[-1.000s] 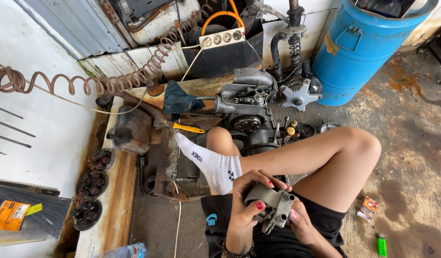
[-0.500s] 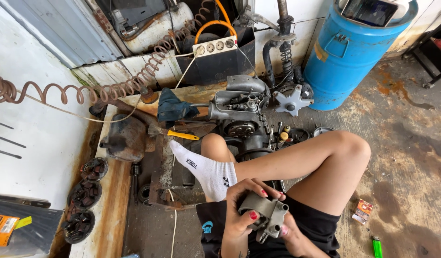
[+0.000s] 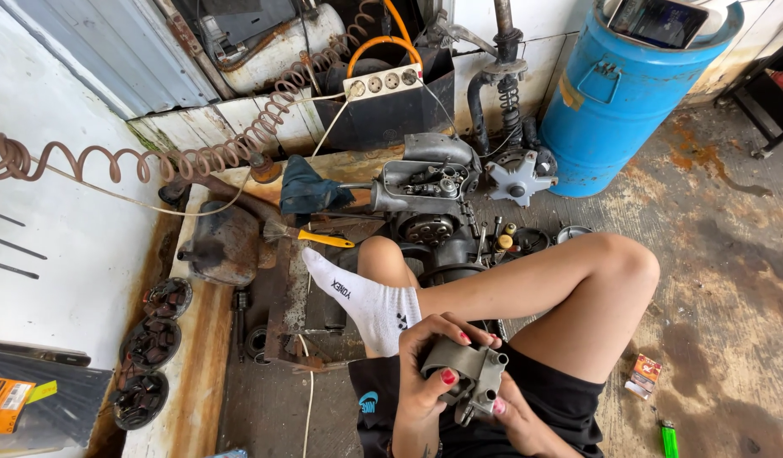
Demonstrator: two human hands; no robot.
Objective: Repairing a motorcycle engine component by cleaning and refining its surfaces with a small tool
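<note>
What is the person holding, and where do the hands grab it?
A grey metal engine part. The left hand wraps its left side and top; the right hand supports it from underneath.

Left hand (image 3: 425, 377) and right hand (image 3: 514, 416) both curled in a closed grip.

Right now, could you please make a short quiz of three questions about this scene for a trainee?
1. True or false: both hands hold the grey metal part.
2. Which colour is the barrel? A red, B blue, C white.
3. Fill in: the paintbrush has a ___ handle.

Key: 1 true, the left hand and the right hand both grip it; 2 B; 3 yellow.
</note>
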